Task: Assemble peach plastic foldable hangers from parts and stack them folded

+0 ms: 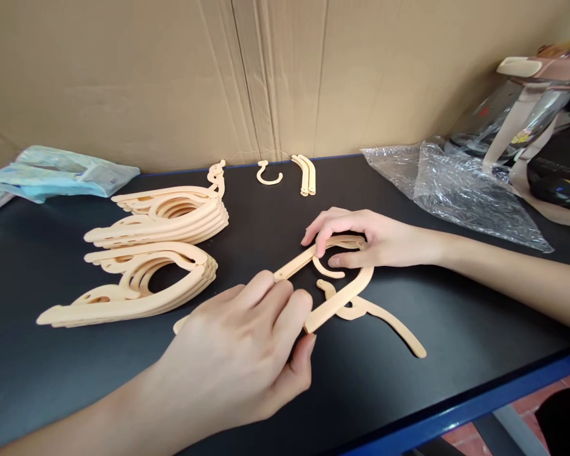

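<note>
A peach plastic folding hanger [342,292] lies on the black table [408,392] between my hands. My left hand [247,354] pinches the near ends of its two arms with fingers closed. My right hand [361,237] holds the far curved end, thumb and fingers pressed on it, with a small hook piece [327,271] just beneath. A second curved hanger part [384,320] lies under it, reaching toward the table's front edge.
Two stacks of folded hangers [156,253] sit to the left. A loose hook [268,175] and strips [306,174] lie by the cardboard wall [266,76]. Crumpled clear plastic [451,187] is at right, a blue packet [59,172] at far left.
</note>
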A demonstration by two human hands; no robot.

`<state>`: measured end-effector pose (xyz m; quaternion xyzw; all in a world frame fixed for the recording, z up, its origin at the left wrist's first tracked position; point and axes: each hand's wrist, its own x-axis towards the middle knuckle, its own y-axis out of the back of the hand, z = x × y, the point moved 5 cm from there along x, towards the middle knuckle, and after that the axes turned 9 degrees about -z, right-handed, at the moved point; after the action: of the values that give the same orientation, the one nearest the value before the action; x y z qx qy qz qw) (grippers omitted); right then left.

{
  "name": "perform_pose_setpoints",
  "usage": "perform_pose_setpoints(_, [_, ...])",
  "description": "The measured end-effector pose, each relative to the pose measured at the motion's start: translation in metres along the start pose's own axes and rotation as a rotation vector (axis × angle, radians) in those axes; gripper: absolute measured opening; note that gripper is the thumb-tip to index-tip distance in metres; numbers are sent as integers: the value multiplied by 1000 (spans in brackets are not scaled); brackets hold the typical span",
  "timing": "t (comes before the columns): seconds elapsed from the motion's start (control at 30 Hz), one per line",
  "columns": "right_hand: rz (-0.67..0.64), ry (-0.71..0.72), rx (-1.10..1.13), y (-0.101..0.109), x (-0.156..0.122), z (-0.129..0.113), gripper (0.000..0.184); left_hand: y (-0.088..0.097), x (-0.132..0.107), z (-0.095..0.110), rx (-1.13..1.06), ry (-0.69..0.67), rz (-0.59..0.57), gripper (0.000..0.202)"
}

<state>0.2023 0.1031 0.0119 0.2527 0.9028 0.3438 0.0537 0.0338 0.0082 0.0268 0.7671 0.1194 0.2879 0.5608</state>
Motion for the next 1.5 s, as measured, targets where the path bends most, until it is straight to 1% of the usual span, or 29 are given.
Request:
perform_pose_setpoints(0.17, [149, -38, 3, 4, 0, 3, 14, 2, -3, 8, -52, -174, -14, 16])
perform_pose_setpoints(0.3, [259, -85, -19, 8, -1, 6, 16, 6, -4, 12, -39, -294, -6, 18])
perform_pose_setpoints(0.4, [313, -116, -19, 10, -2, 10, 18, 8, -4, 13, -45, -336, -5, 25])
perform_pose_setpoints(0.5, [366, -139, 19, 12, -3, 14, 23, 6, -4, 13, -81, -321, -5, 32])
perform_pose_setpoints(0.57, [398, -153, 35, 13, -4, 16, 26, 2, -5, 9, -212, -236, -1, 34])
perform_pose_setpoints(0.63, [417, -177, 28, 13, -5, 18, 29, -2, -7, 4, -348, -139, 3, 42])
perform_pose_setpoints(0.73, [418, -214, 39, 13, -7, 20, 29, -4, -11, 0, -416, -76, 33, 50])
perform_pose_setpoints(0.8, [417, -227, 75, 13, -7, 21, 27, -2, -11, -2, -384, -63, 63, 47])
perform_pose_setpoints(0.93, [452, -211, 99, 15, -8, 21, 24, 0, -10, -5, -331, -64, 76, 38])
perform_pose_setpoints(1.07, [478, -200, 68, 15, -8, 19, 23, -3, -12, -6, -362, -49, 92, 40])
perform_pose_setpoints(1.2, [498, -260, 19, 16, -10, 17, 29, -6, -10, -5, -452, -54, 63, 38])
perform_pose_setpoints(1.27, [496, -285, -6, 16, -10, 17, 31, -4, -8, -5, -528, -47, 66, 34])
perform_pose_setpoints(1.33, [499, -279, -26, 16, -10, 16, 32, -1, -6, -5, -574, -36, 61, 30])
perform_pose_setpoints(1.4, [505, -281, -49, 16, -9, 15, 32, 1, -4, -3, -580, -40, 35, 26])
perform_pose_setpoints(1.5, [521, -341, -77, 15, -9, 13, 30, 3, -1, 2, -549, -79, 6, 26])
